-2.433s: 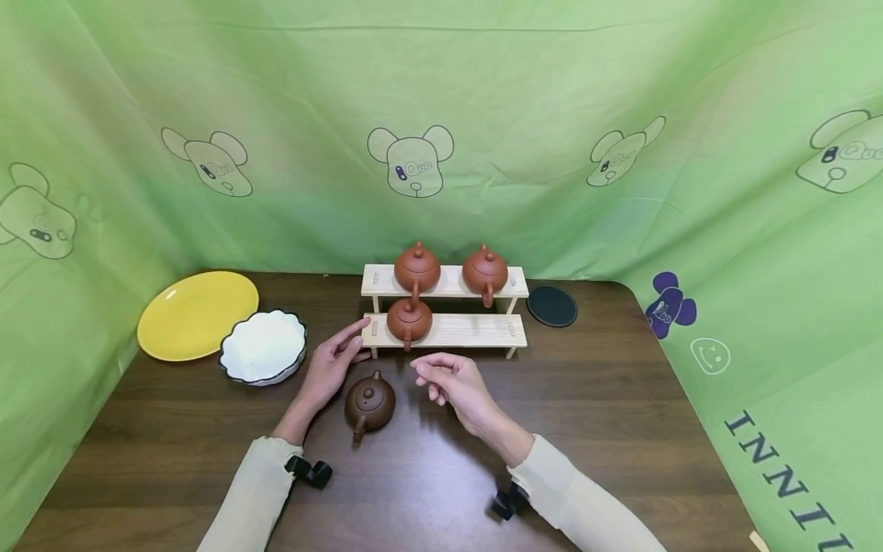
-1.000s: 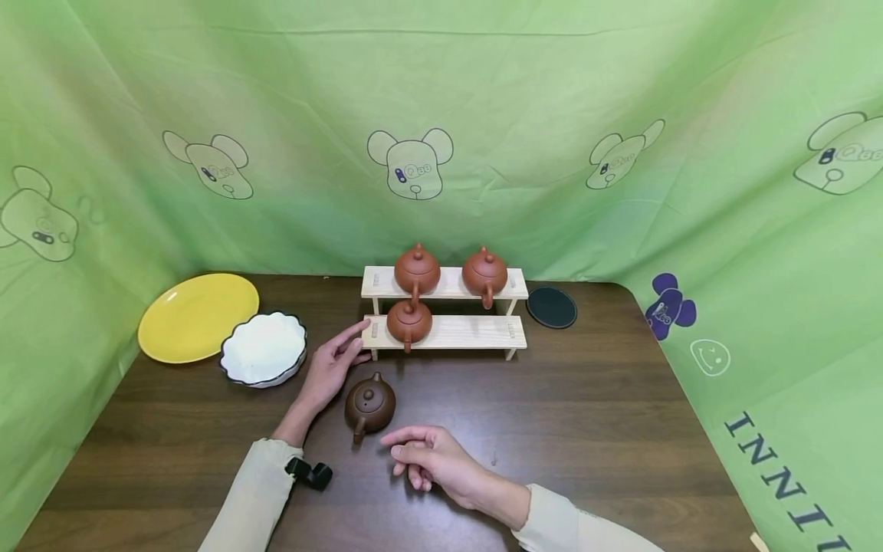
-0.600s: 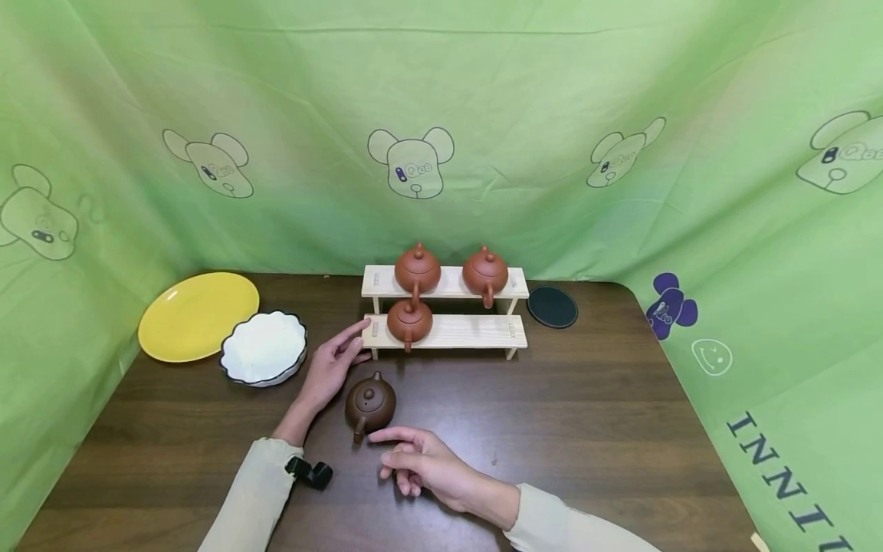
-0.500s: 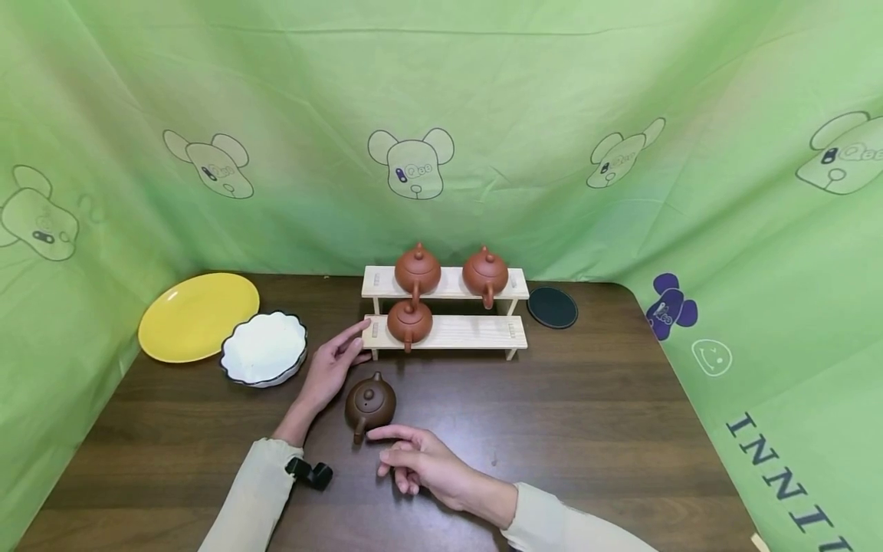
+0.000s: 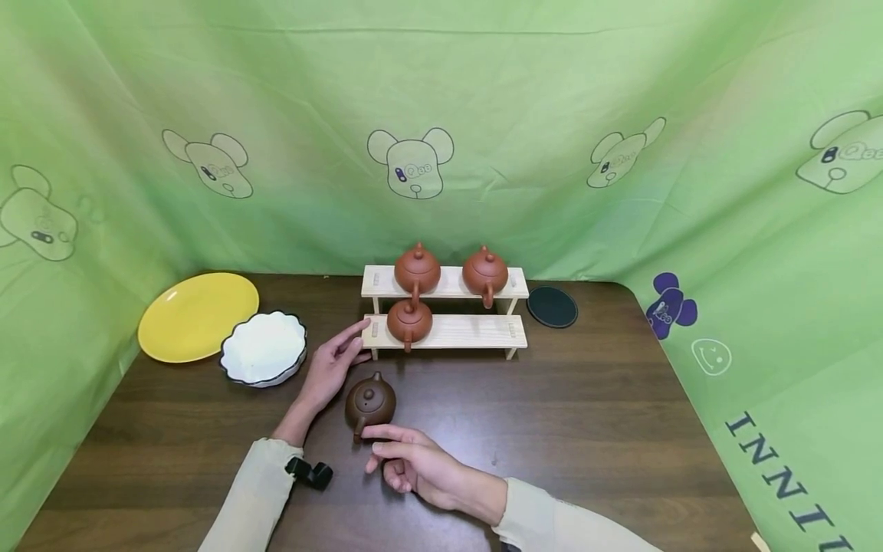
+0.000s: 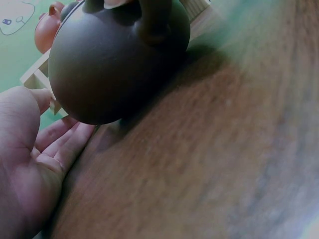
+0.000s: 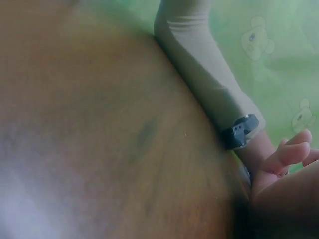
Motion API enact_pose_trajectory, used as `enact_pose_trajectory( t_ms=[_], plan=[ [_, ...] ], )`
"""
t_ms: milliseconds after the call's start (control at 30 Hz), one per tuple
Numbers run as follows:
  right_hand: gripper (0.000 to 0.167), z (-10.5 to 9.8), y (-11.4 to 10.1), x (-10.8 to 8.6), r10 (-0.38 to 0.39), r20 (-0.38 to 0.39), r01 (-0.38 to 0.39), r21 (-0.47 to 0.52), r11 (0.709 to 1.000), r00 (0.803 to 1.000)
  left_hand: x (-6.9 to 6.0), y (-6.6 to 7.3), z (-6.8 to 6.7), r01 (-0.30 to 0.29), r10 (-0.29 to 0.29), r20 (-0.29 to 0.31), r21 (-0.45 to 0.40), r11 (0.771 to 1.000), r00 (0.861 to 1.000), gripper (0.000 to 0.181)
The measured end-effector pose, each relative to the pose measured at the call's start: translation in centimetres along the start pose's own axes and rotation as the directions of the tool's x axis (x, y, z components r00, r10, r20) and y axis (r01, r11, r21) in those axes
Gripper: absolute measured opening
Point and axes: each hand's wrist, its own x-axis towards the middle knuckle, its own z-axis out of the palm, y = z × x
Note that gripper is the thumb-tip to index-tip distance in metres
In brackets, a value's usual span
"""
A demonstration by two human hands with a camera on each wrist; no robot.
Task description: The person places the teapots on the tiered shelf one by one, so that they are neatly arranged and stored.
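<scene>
A dark brown teapot (image 5: 370, 404) stands on the table, its handle toward me and its spout pointing away. At that handle, the outstretched index finger of my right hand (image 5: 428, 468) reaches or touches it. The right thumb lies just below and the other fingers are loosely bent. My left hand (image 5: 327, 373) rests with fairly straight fingers against the left end of the lower wooden stand (image 5: 469, 331). A reddish-brown teapot (image 5: 409, 320) sits on that stand. In the left wrist view, the dark teapot (image 6: 117, 64) hides part of the left fingers.
Behind, a higher wooden stand (image 5: 451, 280) bears two reddish teapots (image 5: 417, 270). On the left lie a yellow plate (image 5: 196, 318) and a white scalloped bowl (image 5: 264, 349). A dark round coaster (image 5: 552, 307) lies right of the stands. Green curtains (image 5: 414, 92) surround the table.
My right hand has come from in front of the lower stand toward me, then left to the dark teapot's handle. The left hand, teapots and stands have stayed put.
</scene>
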Motion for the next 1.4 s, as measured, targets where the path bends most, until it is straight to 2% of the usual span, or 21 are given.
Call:
enact_pose_trajectory(
  t_ms=[300,533,767,1133,1400],
  plan=[
    [0.038,-0.4,-0.2,-0.7,-0.016,-0.043,0.016,0.009,1.0,0.999,0.1,0.0,0.0,-0.005,0.005,0.003,-0.035,0.999,1.0,0.044],
    [0.028,-1.2,-0.5,-1.5,-0.073,-0.11,0.066,-0.068,0.996,0.991,0.2,0.0,0.1,-0.004,0.004,0.004,-0.042,0.999,1.0,0.044],
    [0.022,-2.1,-0.6,-1.5,-0.133,-0.126,0.112,-0.159,0.981,0.983,0.2,0.0,0.1,0.003,-0.003,0.002,-0.042,0.999,1.0,0.044],
    [0.04,-2.1,-1.0,-0.8,-0.114,-0.084,0.09,-0.241,0.966,0.99,0.1,0.1,0.1,0.027,-0.027,0.009,-0.023,0.999,1.0,0.045],
    [0.037,-2.2,-1.0,-0.2,-0.115,-0.136,0.078,-0.248,0.966,0.984,0.0,0.2,0.1,0.041,-0.041,0.005,-0.018,0.999,0.999,0.045]
  ],
)
